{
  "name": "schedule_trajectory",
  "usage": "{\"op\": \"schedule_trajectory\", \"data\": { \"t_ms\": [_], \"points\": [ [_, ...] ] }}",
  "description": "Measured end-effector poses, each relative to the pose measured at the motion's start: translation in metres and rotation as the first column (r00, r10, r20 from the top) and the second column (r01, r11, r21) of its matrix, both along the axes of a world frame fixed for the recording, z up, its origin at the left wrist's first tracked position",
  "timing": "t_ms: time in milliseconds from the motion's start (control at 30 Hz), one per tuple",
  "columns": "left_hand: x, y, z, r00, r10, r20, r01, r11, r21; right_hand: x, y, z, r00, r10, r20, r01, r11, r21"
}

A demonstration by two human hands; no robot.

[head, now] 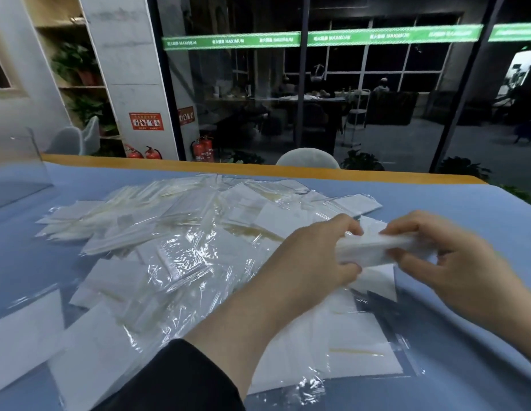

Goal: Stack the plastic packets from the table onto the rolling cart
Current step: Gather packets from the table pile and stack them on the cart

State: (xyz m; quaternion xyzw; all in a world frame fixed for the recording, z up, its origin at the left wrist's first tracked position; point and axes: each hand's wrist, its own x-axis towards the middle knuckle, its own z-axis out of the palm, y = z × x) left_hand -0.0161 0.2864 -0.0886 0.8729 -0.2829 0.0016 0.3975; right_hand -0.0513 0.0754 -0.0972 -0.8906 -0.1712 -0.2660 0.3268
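Note:
Both hands hold one thin stack of white plastic packets (374, 247) a little above the table, right of centre. My left hand (320, 253) grips its left end with fingers curled over the top edge. My right hand (445, 256) pinches the right end between thumb and fingers. Several more clear and white packets (175, 232) lie scattered in a loose heap over the blue table (472, 209), spreading from the far middle to the near left. The rolling cart is not in view.
A large flat packet (347, 345) lies under my forearms near the front edge. A clear acrylic stand (18, 173) stands at the far left of the table. A pale chair back (307, 158) rises behind the orange far edge, before a glass wall.

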Motion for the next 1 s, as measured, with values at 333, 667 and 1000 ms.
{"op": "schedule_trajectory", "data": {
  "t_ms": [333,667,1000],
  "points": [
    [-0.002,0.042,0.029,0.953,0.262,0.152,-0.223,0.946,-0.235,-0.039,0.017,0.024,0.965,-0.244,-0.095,0.244,0.970,-0.016],
    [-0.092,0.118,0.011,0.865,0.484,0.134,-0.413,0.837,-0.360,-0.104,0.080,0.016,0.832,-0.252,-0.495,0.061,0.927,-0.369],
    [-0.095,0.132,-0.037,0.832,0.555,0.004,-0.525,0.790,-0.318,-0.078,0.157,-0.008,0.717,-0.537,-0.445,0.317,0.819,-0.477]
  ]
}}
